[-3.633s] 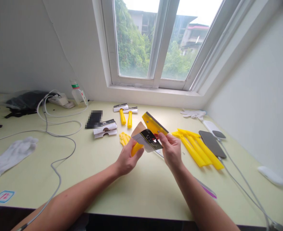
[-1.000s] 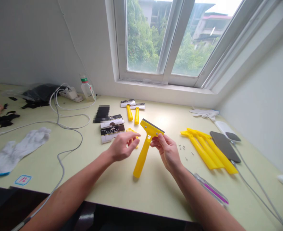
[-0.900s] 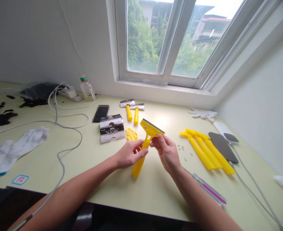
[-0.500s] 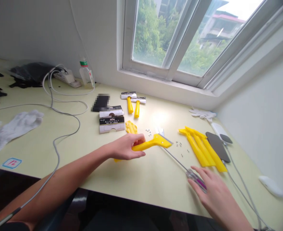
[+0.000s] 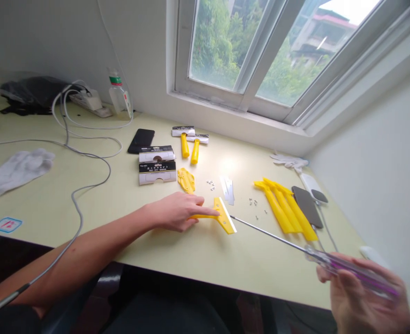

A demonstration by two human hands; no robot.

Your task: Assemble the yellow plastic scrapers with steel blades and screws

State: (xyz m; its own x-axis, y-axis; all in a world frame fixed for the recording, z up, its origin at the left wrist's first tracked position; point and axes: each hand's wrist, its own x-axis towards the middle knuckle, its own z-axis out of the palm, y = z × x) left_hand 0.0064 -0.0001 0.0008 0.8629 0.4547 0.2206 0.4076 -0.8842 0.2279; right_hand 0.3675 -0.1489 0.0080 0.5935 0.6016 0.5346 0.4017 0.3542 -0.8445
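My left hand (image 5: 177, 212) is closed around the handle of a yellow scraper (image 5: 223, 218), its index finger stretched along toward the head. The scraper's wide head shows two screws and a pale blade edge facing right. In my right hand (image 5: 368, 292) is a long screwdriver (image 5: 277, 236) with a clear and purple handle. Its shaft points left, and the tip is close to the blade edge; whether they touch I cannot tell. Beyond the scraper lie loose metal blades (image 5: 227, 190), small nuts (image 5: 211, 184), screws (image 5: 253, 202) and yellow head plates (image 5: 186, 180).
Several yellow scraper handles (image 5: 284, 208) lie at the right beside a grey phone (image 5: 307, 206). Two scrapers with cardboard sleeves (image 5: 185, 144) rest at the back. Left of them are folded cards (image 5: 157, 172) and a black phone (image 5: 141, 141). A cable (image 5: 77, 204) runs across my left forearm.
The scraper has turned so its head faces up with both screws showing, and sits lower. My right hand has moved right and toward me, raising the screwdriver handle.
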